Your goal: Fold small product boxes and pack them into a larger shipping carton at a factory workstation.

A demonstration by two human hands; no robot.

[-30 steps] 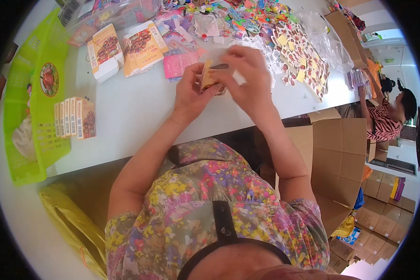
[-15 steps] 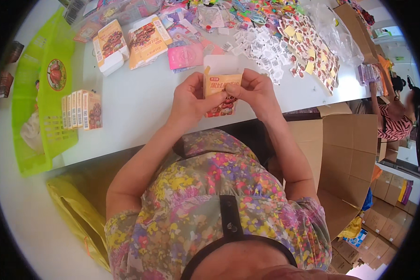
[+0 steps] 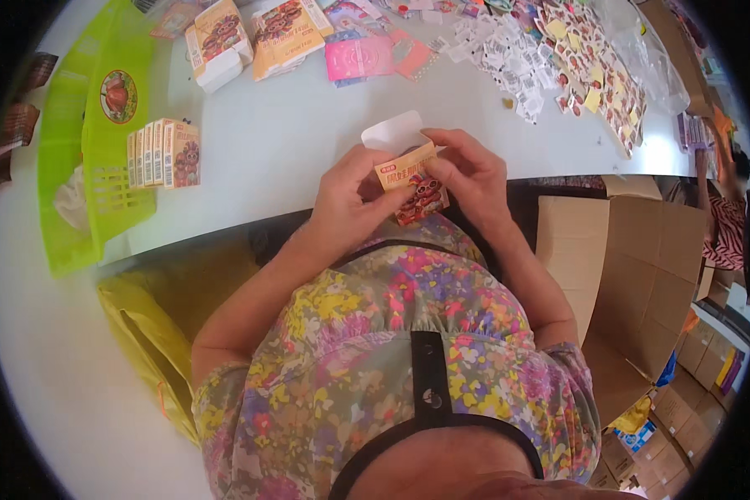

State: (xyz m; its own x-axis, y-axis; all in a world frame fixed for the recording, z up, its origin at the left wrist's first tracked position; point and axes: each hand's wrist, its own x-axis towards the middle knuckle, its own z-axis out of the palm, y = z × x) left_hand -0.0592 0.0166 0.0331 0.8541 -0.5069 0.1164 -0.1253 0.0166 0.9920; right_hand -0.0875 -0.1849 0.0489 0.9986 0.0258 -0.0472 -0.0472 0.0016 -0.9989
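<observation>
Between my two hands is a small yellow carton (image 3: 426, 197) with red and brown pictures on its front, tilted, its white top flap standing up and its mouth partly open. My left hand (image 3: 349, 196) grips the carton's left side, thumb across the front. On the right edge, near the flap, my right hand (image 3: 470, 173) pinches with thumb and bent fingers. What lies inside the carton cannot be made out. Several closed cartons of the same kind (image 3: 165, 154) stand in a row to the left, beside a green plastic basket (image 3: 75, 150).
More cartons (image 3: 287, 37) lie at the back, with pink packets (image 3: 358, 58) beside them. Heaps of white labelled slips (image 3: 508, 62) and brown-and-white small packets (image 3: 596, 71) cover the back right. An open cardboard box (image 3: 642, 275) stands right of me, a yellow bag (image 3: 146, 350) at lower left.
The carton has tilted and come nearer my body, over the table's front edge. My right-hand fingers have moved up by the white flap. The whole view has shifted somewhat.
</observation>
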